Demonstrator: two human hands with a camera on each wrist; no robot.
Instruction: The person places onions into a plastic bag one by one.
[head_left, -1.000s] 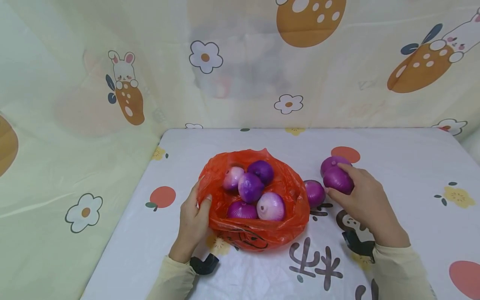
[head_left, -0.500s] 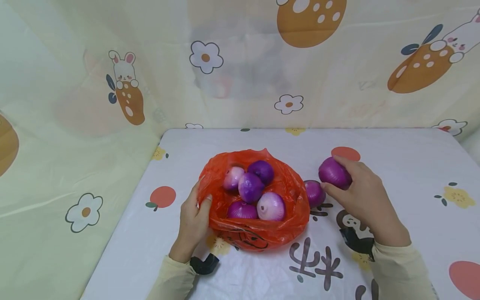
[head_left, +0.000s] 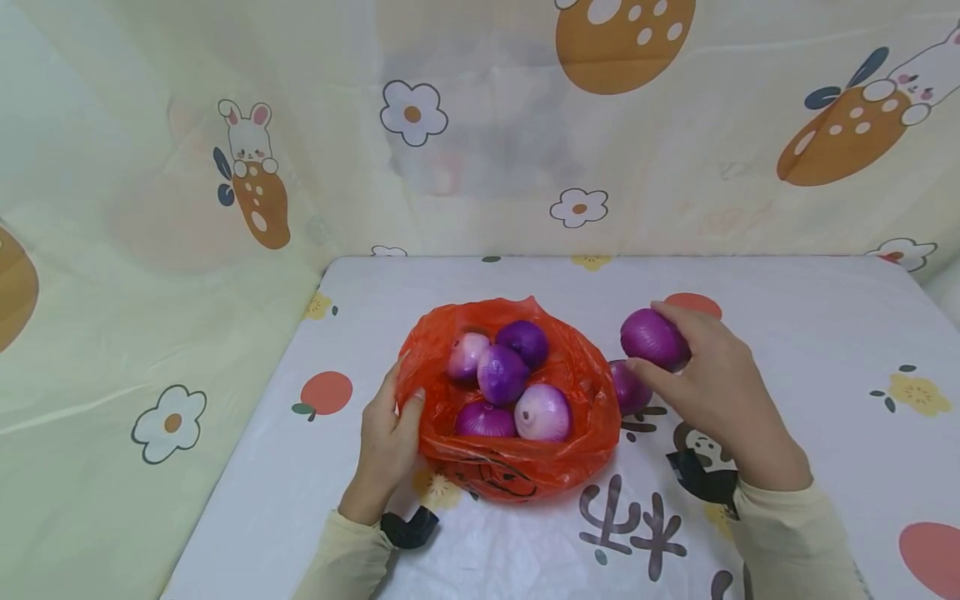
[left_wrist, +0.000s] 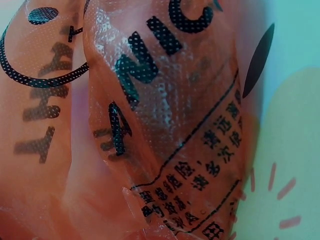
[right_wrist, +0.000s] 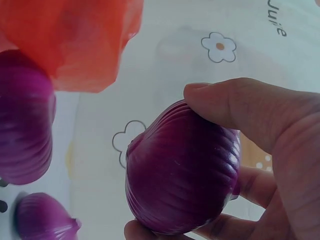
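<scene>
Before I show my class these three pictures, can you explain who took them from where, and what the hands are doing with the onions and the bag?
No machine here: a person wears three cameras. The wide picture comes from the head, looking down at a table. The other two come from the wrists, very close up. The left hand grips the rim of a red bag; its wrist camera sees only the bag's printed plastic. Five onions show in the bag. The right hand holds an onion off the table, seen large from the right wrist. Another onion lies beside the bag.
</scene>
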